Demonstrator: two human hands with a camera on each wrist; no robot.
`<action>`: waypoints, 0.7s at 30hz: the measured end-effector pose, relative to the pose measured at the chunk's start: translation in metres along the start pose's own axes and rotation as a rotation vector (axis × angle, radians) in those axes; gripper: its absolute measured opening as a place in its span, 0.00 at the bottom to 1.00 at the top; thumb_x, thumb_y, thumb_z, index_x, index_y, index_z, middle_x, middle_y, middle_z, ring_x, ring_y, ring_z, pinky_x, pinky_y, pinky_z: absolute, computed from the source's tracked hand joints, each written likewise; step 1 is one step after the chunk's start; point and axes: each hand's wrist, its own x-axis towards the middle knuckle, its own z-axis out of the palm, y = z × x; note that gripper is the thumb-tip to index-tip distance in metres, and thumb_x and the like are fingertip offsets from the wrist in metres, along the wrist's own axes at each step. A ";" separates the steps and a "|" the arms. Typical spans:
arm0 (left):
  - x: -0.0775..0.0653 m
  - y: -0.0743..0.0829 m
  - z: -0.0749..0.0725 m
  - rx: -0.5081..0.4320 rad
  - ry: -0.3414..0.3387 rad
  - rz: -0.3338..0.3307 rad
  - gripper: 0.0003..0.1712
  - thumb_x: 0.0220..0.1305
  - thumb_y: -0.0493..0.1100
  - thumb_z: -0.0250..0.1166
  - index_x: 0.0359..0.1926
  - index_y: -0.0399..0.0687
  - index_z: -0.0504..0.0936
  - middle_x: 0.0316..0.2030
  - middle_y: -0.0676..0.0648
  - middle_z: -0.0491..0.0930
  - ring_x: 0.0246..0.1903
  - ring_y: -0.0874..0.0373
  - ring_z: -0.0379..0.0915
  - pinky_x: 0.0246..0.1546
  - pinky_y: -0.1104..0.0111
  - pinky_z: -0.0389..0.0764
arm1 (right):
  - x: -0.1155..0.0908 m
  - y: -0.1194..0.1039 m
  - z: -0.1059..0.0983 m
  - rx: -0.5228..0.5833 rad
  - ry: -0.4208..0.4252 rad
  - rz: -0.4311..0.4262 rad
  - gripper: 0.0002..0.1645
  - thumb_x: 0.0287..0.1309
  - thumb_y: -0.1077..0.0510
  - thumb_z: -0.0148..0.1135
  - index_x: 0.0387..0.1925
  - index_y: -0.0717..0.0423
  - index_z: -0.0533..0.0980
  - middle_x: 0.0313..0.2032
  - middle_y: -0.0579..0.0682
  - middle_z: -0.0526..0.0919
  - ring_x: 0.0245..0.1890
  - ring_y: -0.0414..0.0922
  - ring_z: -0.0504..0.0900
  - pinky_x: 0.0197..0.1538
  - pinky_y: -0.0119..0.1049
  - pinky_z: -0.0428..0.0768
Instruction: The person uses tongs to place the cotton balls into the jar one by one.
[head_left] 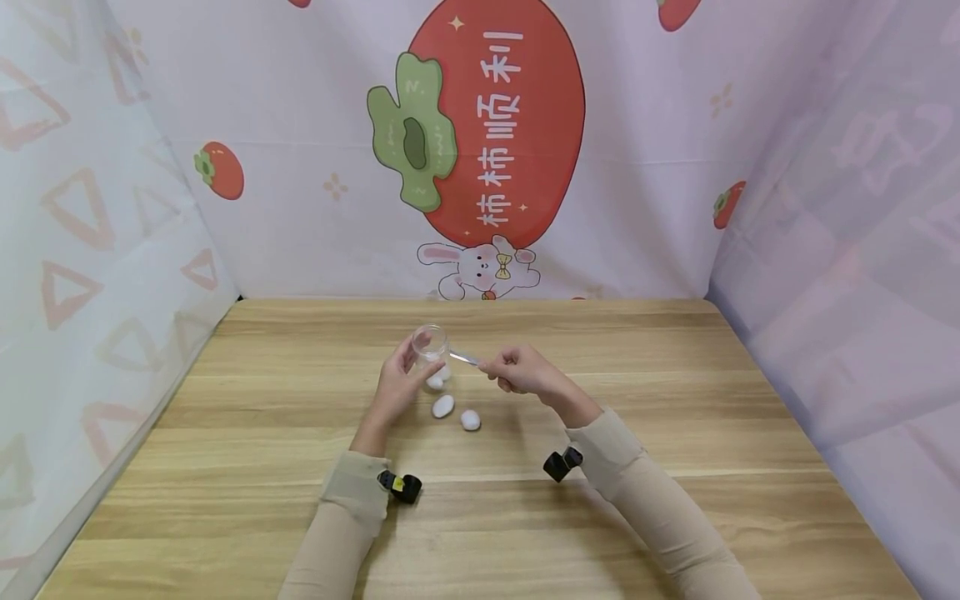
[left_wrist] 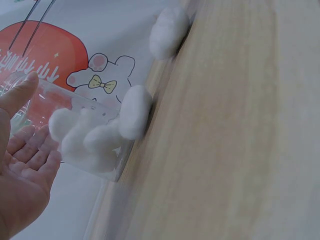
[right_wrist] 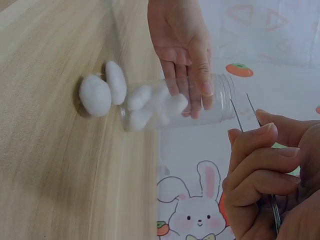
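Note:
A clear jar stands upright on the table, with several white cotton balls inside its lower part. My left hand holds the jar from the left side, thumb on one side and fingers on the other. Metal tweezers are pinched in my right hand. In the right wrist view their two tips stand apart near the jar's open mouth, with nothing between them. Two loose objects, one cotton ball and another cotton ball, lie on the table in front of the jar.
The wood-grain table reaches back to a white printed curtain with a rabbit and a large red fruit. Curtains also hang along the left and right sides. Each sleeve carries a small black wrist camera.

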 end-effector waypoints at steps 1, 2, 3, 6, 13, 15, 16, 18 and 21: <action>0.000 0.000 0.000 -0.001 0.002 0.000 0.41 0.60 0.38 0.67 0.71 0.38 0.58 0.72 0.38 0.61 0.74 0.45 0.53 0.79 0.59 0.55 | -0.001 0.001 0.000 -0.003 -0.001 0.000 0.17 0.66 0.52 0.57 0.25 0.58 0.74 0.12 0.42 0.67 0.13 0.35 0.57 0.17 0.25 0.54; 0.000 0.001 0.000 -0.002 0.003 -0.002 0.41 0.60 0.38 0.67 0.71 0.38 0.58 0.72 0.38 0.61 0.74 0.45 0.53 0.79 0.59 0.55 | -0.001 0.002 0.000 -0.003 -0.002 0.001 0.17 0.65 0.52 0.57 0.25 0.58 0.75 0.12 0.42 0.67 0.13 0.35 0.57 0.17 0.25 0.54; 0.000 0.001 0.000 -0.002 0.003 -0.004 0.41 0.60 0.38 0.67 0.71 0.38 0.59 0.72 0.38 0.61 0.74 0.46 0.53 0.79 0.59 0.54 | -0.002 0.003 0.000 -0.004 -0.004 0.005 0.17 0.65 0.52 0.58 0.25 0.59 0.75 0.12 0.42 0.67 0.14 0.35 0.57 0.17 0.25 0.54; -0.001 0.003 -0.001 -0.003 0.001 -0.008 0.41 0.60 0.38 0.67 0.71 0.39 0.58 0.72 0.38 0.61 0.75 0.46 0.52 0.79 0.59 0.54 | -0.004 0.008 0.002 -0.016 -0.009 0.007 0.18 0.65 0.52 0.59 0.26 0.63 0.75 0.12 0.42 0.67 0.14 0.36 0.58 0.18 0.24 0.54; 0.003 -0.004 -0.001 0.004 -0.005 -0.004 0.42 0.60 0.38 0.67 0.71 0.38 0.57 0.72 0.37 0.60 0.75 0.44 0.52 0.79 0.58 0.54 | -0.008 0.018 0.006 -0.024 -0.026 0.022 0.20 0.64 0.53 0.59 0.26 0.68 0.73 0.12 0.42 0.67 0.14 0.35 0.58 0.18 0.24 0.54; 0.007 -0.012 -0.001 0.005 -0.001 -0.003 0.43 0.60 0.39 0.68 0.72 0.38 0.57 0.72 0.38 0.60 0.75 0.45 0.52 0.79 0.58 0.54 | -0.008 0.021 0.007 -0.021 -0.030 0.032 0.20 0.64 0.53 0.59 0.26 0.67 0.73 0.11 0.41 0.67 0.14 0.35 0.58 0.18 0.24 0.54; 0.009 -0.016 -0.001 0.005 0.001 0.000 0.43 0.60 0.39 0.68 0.72 0.39 0.57 0.72 0.38 0.60 0.75 0.45 0.52 0.79 0.58 0.54 | -0.008 0.022 0.007 -0.022 -0.032 0.036 0.20 0.64 0.53 0.59 0.25 0.67 0.73 0.11 0.41 0.67 0.14 0.35 0.58 0.18 0.24 0.54; 0.013 -0.022 -0.001 0.008 0.006 0.007 0.43 0.59 0.40 0.68 0.72 0.40 0.57 0.72 0.39 0.60 0.74 0.45 0.52 0.79 0.58 0.54 | -0.009 0.024 0.008 -0.027 -0.034 0.054 0.20 0.65 0.53 0.59 0.25 0.66 0.73 0.12 0.41 0.67 0.14 0.35 0.58 0.18 0.24 0.54; 0.015 -0.027 -0.001 0.012 0.014 0.020 0.44 0.59 0.42 0.69 0.72 0.41 0.58 0.72 0.40 0.60 0.74 0.46 0.53 0.79 0.58 0.55 | -0.010 0.026 0.008 -0.038 -0.033 0.073 0.20 0.65 0.52 0.58 0.26 0.66 0.73 0.12 0.41 0.67 0.15 0.36 0.58 0.19 0.24 0.55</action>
